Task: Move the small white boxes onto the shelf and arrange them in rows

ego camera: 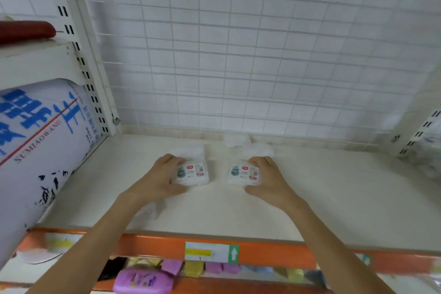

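Two small white boxes with printed labels sit on the cream shelf (334, 198). My left hand (157, 179) grips the left box (193, 173) from its left side, fingers over the far edge and thumb at the near edge. In the same way my right hand (269, 179) grips the right box (243, 174) from its right side. A gap separates the two boxes. More white packs lie behind them: one (191, 150) behind the left box, two (248, 144) behind the right one near the back wall.
A wire grid back panel (238, 55) closes the shelf's rear. A big white sack with blue print (40, 145) leans at the left. An orange front rail (274, 253) with a price tag edges the shelf. Purple and yellow packs (143, 280) fill the shelf below.
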The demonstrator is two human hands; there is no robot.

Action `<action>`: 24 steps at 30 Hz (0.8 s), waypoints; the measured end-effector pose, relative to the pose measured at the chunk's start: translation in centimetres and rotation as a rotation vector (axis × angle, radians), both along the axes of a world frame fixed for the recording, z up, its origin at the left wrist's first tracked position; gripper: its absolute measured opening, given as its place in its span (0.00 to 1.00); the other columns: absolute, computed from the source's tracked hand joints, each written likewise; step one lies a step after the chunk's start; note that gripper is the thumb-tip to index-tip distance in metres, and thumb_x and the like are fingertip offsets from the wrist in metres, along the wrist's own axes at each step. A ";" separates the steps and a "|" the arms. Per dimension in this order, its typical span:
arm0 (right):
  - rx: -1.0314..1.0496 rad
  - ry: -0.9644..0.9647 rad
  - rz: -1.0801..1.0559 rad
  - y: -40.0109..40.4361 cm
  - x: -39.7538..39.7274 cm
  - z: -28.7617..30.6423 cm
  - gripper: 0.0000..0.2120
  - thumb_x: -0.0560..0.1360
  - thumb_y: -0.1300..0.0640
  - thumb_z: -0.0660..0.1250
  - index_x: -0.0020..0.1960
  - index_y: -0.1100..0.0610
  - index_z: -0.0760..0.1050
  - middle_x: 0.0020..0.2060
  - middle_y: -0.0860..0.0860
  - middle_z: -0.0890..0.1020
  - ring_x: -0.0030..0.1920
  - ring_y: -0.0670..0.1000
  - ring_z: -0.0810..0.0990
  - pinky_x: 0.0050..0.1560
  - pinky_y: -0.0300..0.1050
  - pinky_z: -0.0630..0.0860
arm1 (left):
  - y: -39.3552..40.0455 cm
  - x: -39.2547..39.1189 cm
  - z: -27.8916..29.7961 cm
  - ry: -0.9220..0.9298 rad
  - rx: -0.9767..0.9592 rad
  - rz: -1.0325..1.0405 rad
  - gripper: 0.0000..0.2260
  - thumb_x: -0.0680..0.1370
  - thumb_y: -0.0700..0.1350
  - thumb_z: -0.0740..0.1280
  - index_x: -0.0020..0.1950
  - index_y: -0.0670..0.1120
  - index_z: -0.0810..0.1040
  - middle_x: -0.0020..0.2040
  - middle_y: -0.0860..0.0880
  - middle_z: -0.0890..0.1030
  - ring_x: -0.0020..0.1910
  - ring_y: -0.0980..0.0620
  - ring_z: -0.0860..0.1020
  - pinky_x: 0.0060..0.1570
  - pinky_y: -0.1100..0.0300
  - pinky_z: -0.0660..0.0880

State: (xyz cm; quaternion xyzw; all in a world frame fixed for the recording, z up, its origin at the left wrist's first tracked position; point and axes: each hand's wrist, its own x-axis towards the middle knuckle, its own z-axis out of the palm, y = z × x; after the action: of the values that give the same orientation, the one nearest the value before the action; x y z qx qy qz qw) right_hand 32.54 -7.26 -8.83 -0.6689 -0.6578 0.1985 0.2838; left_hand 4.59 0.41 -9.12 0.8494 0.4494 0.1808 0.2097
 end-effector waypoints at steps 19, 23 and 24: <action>0.298 -0.219 -0.566 -34.2 19.0 4.3 0.31 0.63 0.63 0.75 0.64 0.56 0.70 0.54 0.49 0.65 0.58 0.53 0.67 0.55 0.39 0.63 | -17.6 21.5 2.6 -0.378 0.237 -0.461 0.26 0.64 0.58 0.68 0.61 0.60 0.66 0.58 0.61 0.66 0.55 0.60 0.68 0.57 0.78 0.62; 0.215 -0.176 -0.735 -43.7 22.3 2.8 0.31 0.65 0.63 0.74 0.66 0.56 0.68 0.59 0.54 0.67 0.62 0.55 0.65 0.54 0.39 0.62 | -23.5 27.3 0.4 -0.377 0.188 -0.553 0.29 0.64 0.58 0.67 0.64 0.57 0.69 0.56 0.62 0.67 0.53 0.60 0.69 0.54 0.80 0.62; 0.198 -0.181 -0.774 -45.8 22.9 2.3 0.32 0.65 0.62 0.74 0.67 0.56 0.68 0.60 0.55 0.67 0.62 0.55 0.64 0.54 0.39 0.61 | -24.7 28.7 -0.1 -0.376 0.185 -0.570 0.29 0.64 0.58 0.68 0.63 0.48 0.71 0.55 0.61 0.66 0.53 0.60 0.69 0.54 0.80 0.62</action>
State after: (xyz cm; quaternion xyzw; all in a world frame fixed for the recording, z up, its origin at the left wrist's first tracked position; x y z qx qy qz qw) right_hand 55.45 -53.10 -6.52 -0.8511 -0.3958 -0.0469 0.3416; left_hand 33.29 -24.33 -9.22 0.9080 0.1294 0.3079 0.2529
